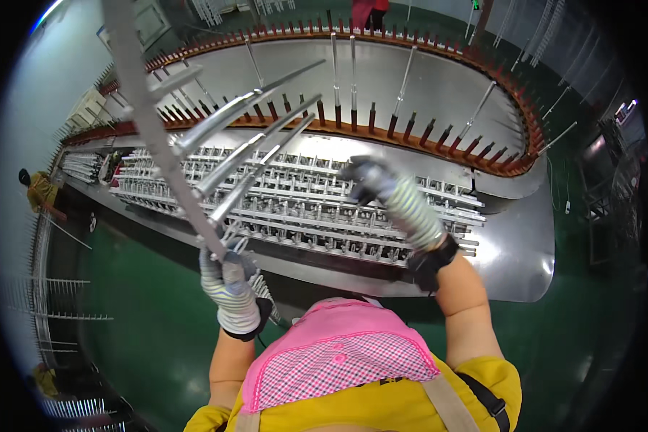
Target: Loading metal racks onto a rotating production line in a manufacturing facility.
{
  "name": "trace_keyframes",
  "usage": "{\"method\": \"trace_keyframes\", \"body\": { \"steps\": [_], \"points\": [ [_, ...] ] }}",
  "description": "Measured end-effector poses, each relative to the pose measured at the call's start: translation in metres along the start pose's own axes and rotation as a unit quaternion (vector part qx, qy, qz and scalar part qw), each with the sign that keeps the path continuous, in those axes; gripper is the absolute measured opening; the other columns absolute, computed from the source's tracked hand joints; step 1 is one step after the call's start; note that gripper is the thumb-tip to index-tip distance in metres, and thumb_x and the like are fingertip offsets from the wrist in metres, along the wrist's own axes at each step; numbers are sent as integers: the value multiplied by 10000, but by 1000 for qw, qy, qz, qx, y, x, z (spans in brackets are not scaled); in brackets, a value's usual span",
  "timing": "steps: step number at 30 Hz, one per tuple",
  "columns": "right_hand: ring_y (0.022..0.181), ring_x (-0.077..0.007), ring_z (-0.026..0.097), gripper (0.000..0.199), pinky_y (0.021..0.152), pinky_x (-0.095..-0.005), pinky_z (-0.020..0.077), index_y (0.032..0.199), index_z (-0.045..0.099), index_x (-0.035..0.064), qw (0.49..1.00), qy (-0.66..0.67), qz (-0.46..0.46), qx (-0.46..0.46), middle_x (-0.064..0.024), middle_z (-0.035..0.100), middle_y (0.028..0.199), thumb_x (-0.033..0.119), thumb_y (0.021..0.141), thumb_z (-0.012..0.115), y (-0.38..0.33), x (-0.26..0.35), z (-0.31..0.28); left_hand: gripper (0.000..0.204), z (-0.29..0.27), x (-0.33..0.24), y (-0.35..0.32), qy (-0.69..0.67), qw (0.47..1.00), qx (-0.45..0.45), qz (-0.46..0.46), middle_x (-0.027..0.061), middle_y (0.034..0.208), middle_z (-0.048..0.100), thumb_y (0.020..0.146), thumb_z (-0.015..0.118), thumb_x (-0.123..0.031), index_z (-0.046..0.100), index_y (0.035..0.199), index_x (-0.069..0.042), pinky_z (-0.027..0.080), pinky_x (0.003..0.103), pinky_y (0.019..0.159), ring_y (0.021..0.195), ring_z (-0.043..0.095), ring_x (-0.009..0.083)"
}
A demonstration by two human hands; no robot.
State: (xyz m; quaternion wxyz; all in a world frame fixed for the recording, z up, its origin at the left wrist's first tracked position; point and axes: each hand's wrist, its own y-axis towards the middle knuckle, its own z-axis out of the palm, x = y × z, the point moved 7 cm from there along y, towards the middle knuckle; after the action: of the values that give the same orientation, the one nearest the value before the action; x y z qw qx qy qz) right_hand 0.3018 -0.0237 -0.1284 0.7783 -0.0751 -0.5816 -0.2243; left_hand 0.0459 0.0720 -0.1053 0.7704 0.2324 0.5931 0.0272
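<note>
Ahead of the pink apron [342, 324], left hand [228, 288] raised, fingers clamped around the near end of a pronged metal bar [153, 133], slanting up leftward. Right hand [373, 181] extended over stacked metal bars [309, 216]; blurred, finger spacing cannot be told.

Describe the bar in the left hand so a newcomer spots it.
Find the steel table bearing rows of racks. At its near edge, the left hand grips a long pronged bar. Unlike the racks, it's raised, running out of the picture's top.

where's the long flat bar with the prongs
In the head view, the pronged bar is left of centre, its lower end in the left hand, slanting up to the top edge.
</note>
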Motion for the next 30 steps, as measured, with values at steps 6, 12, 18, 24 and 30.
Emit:
{"method": "trace_keyframes", "body": {
  "steps": [6,12,18,24,30],
  "points": [
    [671,-66,554,286,556,-180,470,1035,478,78,849,484,136,164,-69,564,936,264,822,525,-4,22,157,509,-7,5,-2,-5,999,37,5,81,939,542,776,592,-216,385,1200,-25,378,196,436,521,437,65],
    [505,-23,491,201,412,-136,398,906,532,64,848,505,161,28,20,553,699,250,831,518,5,7,150,454,-4,2,-3,-30,998,56,-25,76,917,559,752,605,-228,459,1116,-1,391,181,516,601,479,68],
    [522,-29,494,213,440,-121,418,945,541,48,886,446,122,35,-1,544,690,232,844,501,-4,31,128,451,13,-1,-8,-35,999,31,-1,94,845,575,754,599,-253,471,1095,12,374,185,521,576,467,73],
    [482,3,410,240,424,-124,339,981,528,65,862,502,66,-34,56,488,666,230,808,550,-8,35,93,486,21,27,-22,-12,997,58,-55,138,984,553,733,620,-250,450,1112,3,438,206,517,648,535,119],
    [533,-59,473,231,466,-193,384,854,569,75,921,140,-76,-355,25,520,613,297,791,567,6,-70,-156,288,4,-2,0,58,998,-5,40,99,834,609,799,500,-211,520,963,24,202,147,347,387,306,10]
  ]
}}
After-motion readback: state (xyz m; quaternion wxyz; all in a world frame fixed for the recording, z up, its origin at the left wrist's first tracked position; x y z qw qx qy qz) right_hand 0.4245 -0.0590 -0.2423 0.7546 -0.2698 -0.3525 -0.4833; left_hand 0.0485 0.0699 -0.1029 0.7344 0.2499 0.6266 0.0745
